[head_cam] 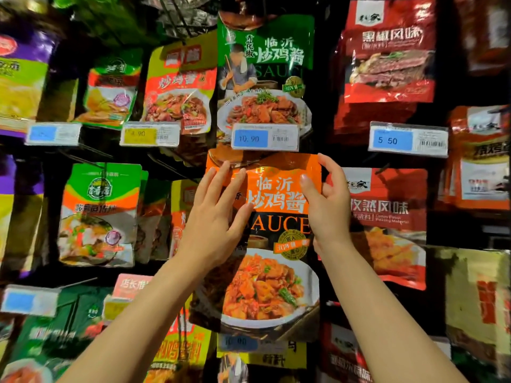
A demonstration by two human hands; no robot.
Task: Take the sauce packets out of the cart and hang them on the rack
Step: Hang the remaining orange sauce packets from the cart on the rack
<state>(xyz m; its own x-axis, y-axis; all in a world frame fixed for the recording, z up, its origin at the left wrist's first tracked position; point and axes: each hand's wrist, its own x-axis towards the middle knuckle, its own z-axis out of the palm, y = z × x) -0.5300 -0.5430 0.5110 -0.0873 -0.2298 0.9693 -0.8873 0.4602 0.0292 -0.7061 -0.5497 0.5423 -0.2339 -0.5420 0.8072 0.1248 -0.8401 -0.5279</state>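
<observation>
Pressing my flat, open left hand (218, 217) on the orange sauce packet (272, 244), my right hand (326, 200) pinches its 1 o'clock corner, below the 10.90 price tag (265, 138).

Dark wire rack (177, 12) filling the view, orange sauce packet (272, 244) at centre, green sauce packet (265, 76) at 12 o'clock, red packet (387, 56) at 1 o'clock, blue price tag (265, 139) between the centre pair.

Price tag (265, 139) just above orange packet (272, 244)

Dim black shop rack (329, 78), packet-crowded, price-tagged (407, 139).
</observation>
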